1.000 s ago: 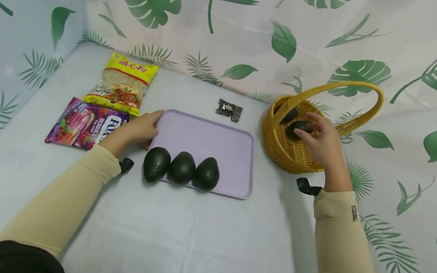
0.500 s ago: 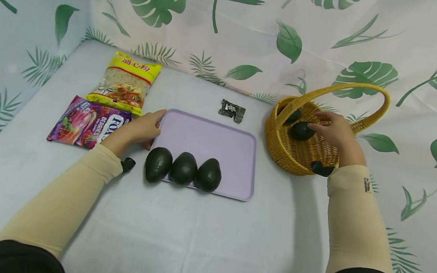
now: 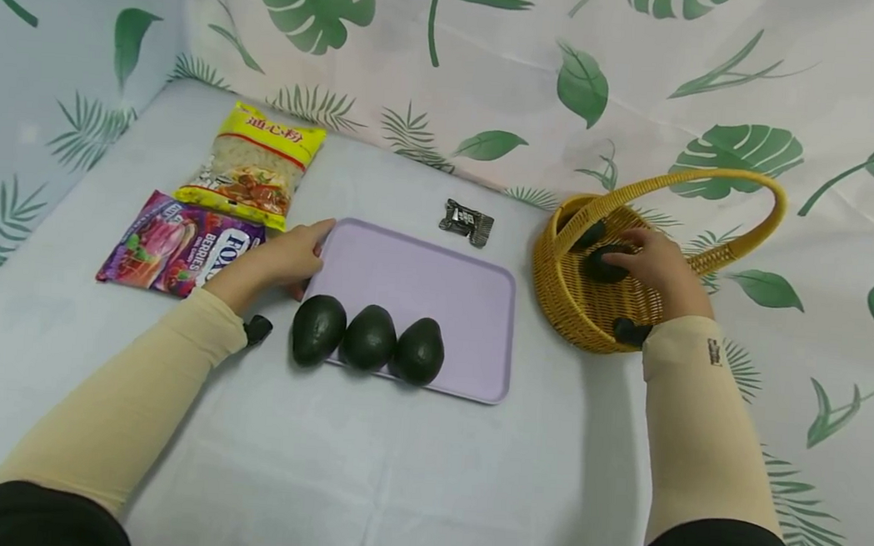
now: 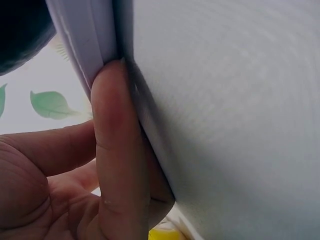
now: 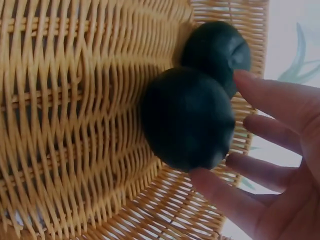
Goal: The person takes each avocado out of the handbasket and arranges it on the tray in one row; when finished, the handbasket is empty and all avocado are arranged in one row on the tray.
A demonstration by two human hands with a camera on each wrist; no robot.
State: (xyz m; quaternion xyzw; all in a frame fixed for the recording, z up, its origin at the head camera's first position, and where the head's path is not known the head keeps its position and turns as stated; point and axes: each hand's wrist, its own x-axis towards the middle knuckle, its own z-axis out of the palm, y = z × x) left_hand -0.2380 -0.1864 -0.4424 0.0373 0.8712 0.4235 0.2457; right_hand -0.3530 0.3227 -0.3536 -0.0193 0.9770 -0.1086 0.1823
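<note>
My left hand (image 3: 291, 256) grips the left edge of the lilac tray (image 3: 472, 309); in the left wrist view its fingers bear on the tray rim (image 4: 82, 45). Three dark green avocados (image 3: 369, 337) lie in a row along the tray's near edge, the leftmost overhanging the corner. Inside the yellow wicker basket (image 3: 565, 314), my right hand (image 3: 662, 270) reaches to an avocado (image 5: 185, 120). The right wrist view shows its thumb and fingers spread around that avocado, one fingertip at its lower side. A second avocado (image 5: 215, 50) lies right behind it.
Left of the tray lie a yellow pasta bag (image 3: 256, 166) and a purple berry-print packet (image 3: 176, 244). A small black wrapped packet (image 3: 467, 222) is behind the tray. The basket's tall handle (image 3: 768, 201) arches over to the right. Leaf-print cloth (image 3: 494, 76) hangs behind.
My right hand pulled back slightly off the avocado in the basket, then moved in over it again. The left hand and tray stay put; the head view shifted a little.
</note>
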